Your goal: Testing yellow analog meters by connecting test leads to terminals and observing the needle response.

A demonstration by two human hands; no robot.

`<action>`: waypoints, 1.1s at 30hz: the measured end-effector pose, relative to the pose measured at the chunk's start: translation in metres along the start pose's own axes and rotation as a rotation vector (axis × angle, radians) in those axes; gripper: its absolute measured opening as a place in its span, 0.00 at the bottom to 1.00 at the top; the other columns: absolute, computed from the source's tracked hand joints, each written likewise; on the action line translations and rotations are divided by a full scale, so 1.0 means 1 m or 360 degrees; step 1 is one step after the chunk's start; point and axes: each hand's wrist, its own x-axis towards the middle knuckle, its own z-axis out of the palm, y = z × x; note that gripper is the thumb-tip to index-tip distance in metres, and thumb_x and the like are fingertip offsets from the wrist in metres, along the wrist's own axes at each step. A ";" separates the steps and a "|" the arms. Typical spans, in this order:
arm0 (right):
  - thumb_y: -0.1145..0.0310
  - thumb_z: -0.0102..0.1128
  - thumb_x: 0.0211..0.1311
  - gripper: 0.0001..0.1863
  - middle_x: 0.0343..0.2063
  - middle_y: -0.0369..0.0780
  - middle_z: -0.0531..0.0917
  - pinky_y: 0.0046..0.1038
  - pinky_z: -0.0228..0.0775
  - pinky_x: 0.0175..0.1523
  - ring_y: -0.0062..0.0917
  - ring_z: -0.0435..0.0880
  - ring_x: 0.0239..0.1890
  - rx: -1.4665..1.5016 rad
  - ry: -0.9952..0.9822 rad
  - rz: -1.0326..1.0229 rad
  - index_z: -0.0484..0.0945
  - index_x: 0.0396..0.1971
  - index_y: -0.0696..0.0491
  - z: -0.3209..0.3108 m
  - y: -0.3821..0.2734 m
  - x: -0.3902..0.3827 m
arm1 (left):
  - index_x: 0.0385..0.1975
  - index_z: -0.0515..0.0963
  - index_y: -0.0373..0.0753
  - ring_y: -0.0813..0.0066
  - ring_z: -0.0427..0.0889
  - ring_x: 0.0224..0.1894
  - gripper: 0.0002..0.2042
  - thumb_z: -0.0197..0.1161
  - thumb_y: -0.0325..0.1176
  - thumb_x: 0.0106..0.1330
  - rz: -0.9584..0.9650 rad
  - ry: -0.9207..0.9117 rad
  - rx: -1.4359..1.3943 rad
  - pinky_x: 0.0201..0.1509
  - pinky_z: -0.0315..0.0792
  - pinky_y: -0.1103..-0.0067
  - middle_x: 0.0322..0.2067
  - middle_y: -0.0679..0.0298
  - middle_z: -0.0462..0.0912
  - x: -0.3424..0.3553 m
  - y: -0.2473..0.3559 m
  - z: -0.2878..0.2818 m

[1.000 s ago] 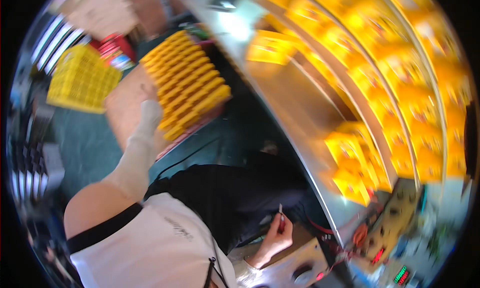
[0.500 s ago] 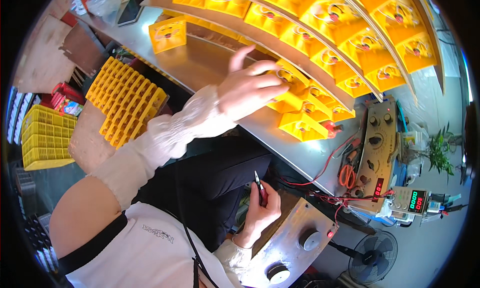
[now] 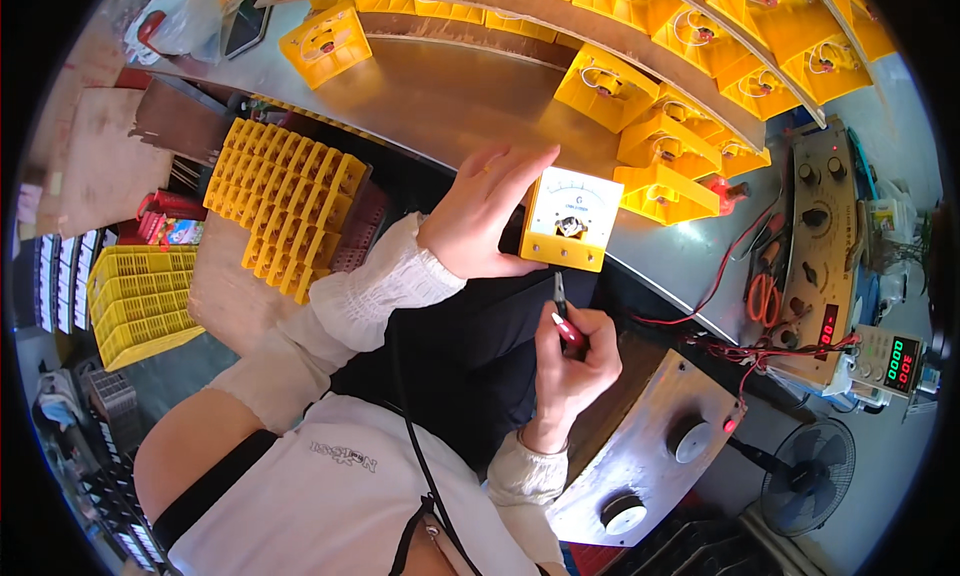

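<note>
My left hand [image 3: 472, 221] holds a yellow analog panel meter [image 3: 566, 246] at its left side, over my lap. The meter's white dial faces up, with a round opening and small screws below the scale. Just below it, my right hand [image 3: 578, 368] is closed around a small tool [image 3: 568, 328] with a narrow metal tip and a red-and-black grip. Its tip points up towards the meter's lower edge, a little apart from it. Exactly what kind of tool it is does not show.
Yellow meter housings [image 3: 668, 141] lie on the metal bench [image 3: 450, 96], with shelves of more above. Left are stacked yellow parts [image 3: 290, 201] and a yellow crate [image 3: 145, 301]. Right stand red-handled scissors [image 3: 763, 298], a test instrument [image 3: 822, 236], a metal box with knobs [image 3: 650, 456] and a fan [image 3: 808, 471].
My left hand has come back from the housings on the bench with a meter in it, its dial now showing. My right hand has risen with the tool towards it. The view has shifted.
</note>
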 end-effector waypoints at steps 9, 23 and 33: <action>0.76 0.76 0.49 0.12 0.23 0.34 0.78 0.17 0.64 0.27 0.13 0.73 0.23 -0.0085 -0.0047 -0.0102 0.79 0.31 0.59 0.029 0.004 -0.002 | 0.70 0.55 0.38 0.58 0.71 0.59 0.58 0.81 0.38 0.33 -0.0048 0.0025 -0.0074 0.68 0.58 0.62 0.59 0.55 0.71 -0.009 -0.004 0.001; 0.82 0.71 0.51 0.08 0.28 0.41 0.83 0.23 0.74 0.39 0.22 0.82 0.31 -0.0266 0.0130 -0.0132 0.79 0.28 0.60 -0.003 0.013 0.018 | 0.70 0.56 0.39 0.60 0.71 0.58 0.58 0.82 0.37 0.32 -0.0081 0.0004 -0.0082 0.66 0.60 0.65 0.59 0.58 0.71 -0.010 -0.004 0.001; 0.80 0.70 0.55 0.09 0.32 0.39 0.85 0.19 0.74 0.34 0.17 0.83 0.30 0.0021 0.0246 0.0063 0.80 0.36 0.60 0.008 0.022 0.010 | 0.71 0.56 0.39 0.59 0.71 0.60 0.58 0.81 0.36 0.32 -0.0065 -0.0008 -0.0118 0.66 0.59 0.64 0.61 0.57 0.70 -0.011 -0.006 0.001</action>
